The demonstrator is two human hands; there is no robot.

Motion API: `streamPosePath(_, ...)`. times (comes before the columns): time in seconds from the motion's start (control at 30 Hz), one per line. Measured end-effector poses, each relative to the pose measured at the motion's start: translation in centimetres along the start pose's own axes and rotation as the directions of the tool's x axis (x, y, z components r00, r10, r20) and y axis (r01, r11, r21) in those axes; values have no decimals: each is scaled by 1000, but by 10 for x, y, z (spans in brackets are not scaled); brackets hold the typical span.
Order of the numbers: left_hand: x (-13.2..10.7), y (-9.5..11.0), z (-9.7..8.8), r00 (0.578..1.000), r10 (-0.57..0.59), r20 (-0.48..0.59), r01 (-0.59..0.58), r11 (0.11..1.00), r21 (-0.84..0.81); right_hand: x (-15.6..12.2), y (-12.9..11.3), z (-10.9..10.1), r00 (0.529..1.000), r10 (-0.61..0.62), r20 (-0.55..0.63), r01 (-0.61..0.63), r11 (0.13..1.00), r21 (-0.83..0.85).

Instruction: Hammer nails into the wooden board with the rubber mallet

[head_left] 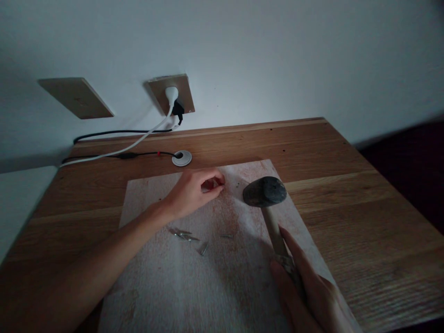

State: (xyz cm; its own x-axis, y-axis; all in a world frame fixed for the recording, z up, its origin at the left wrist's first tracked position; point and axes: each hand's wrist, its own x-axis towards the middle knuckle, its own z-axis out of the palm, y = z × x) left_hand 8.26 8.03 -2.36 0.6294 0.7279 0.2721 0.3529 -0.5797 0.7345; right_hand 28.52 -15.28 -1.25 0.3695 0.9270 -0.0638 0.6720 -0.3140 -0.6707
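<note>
My left hand (pixel 194 192) rests on a pale reddish board (pixel 215 286) with thumb and fingertips pinched together; whatever it pinches is too small to make out. My right hand (pixel 305 286) grips the wooden handle of a hammer (pixel 265 196), whose dark round head hangs just right of my left fingertips, slightly above the board. Several loose nails (pixel 189 237) lie on the board below my left wrist.
The board lies on a wooden table (pixel 364 222) against a white wall. A wall socket (pixel 171 95) holds a white and a black plug; their cables (pixel 118 152) run along the table's back edge beside a round white cable grommet (pixel 181 158). A second wall plate (pixel 77 97) sits left.
</note>
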Motion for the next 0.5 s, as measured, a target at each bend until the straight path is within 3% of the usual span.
streamPosePath(0.13, 0, -2, 1, 1000, 2, -17, -2, 1000, 4, -1, -1, 0, 997, -58, 47, 55, 997, 55)
streamPosePath(0.33, 0, -4, 3, 1000, 25, -18, -25, 1000, -8, -2, -5, 1, 1000, 27, 1, -27, 1000, -13)
streamPosePath(0.5, 0, -3, 2, 1000, 10, 13, -10, 1000, -18, -2, -4, -1, 997, -12, 78, 16, 999, -48)
